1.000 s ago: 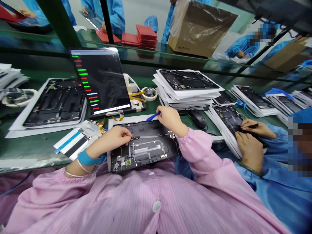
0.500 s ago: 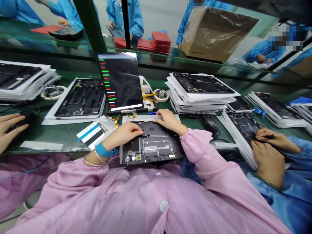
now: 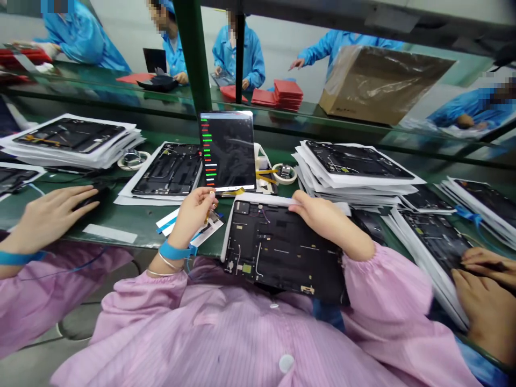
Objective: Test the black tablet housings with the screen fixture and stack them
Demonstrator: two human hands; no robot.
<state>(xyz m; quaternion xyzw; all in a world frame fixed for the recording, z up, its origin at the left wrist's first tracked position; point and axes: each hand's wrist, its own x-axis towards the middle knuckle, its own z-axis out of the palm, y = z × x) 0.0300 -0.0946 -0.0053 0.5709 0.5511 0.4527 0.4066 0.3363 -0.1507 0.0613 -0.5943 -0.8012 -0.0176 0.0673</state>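
My right hand [image 3: 322,217] grips the far edge of a black tablet housing [image 3: 282,244], thumb over its inner side. White paper [image 3: 258,200] lies under the housing and shows along its edges. The housing's near side hangs over the table edge toward my body; thin cables and small boards show inside it. Left of it, my left hand [image 3: 195,210] is raised with its fingertips pinched; what they hold is too small to make out. An orange flex cable [image 3: 207,217] and a white, blue-striped flat part [image 3: 209,230] lie under that hand. Behind stands a lit test screen [image 3: 228,153].
Stacks of tablet housings with paper stand at the left [image 3: 72,141] and right [image 3: 358,166]. Another housing [image 3: 167,169] lies beside the screen, a tape roll [image 3: 284,173] behind. A co-worker's hand [image 3: 60,212] on a mouse is at left; another's hands [image 3: 484,301] work at right.
My left hand has left the housing and moved up and left, over the striped part. The housing, still in my right hand, has come nearer to my body and right. The view has shifted left.
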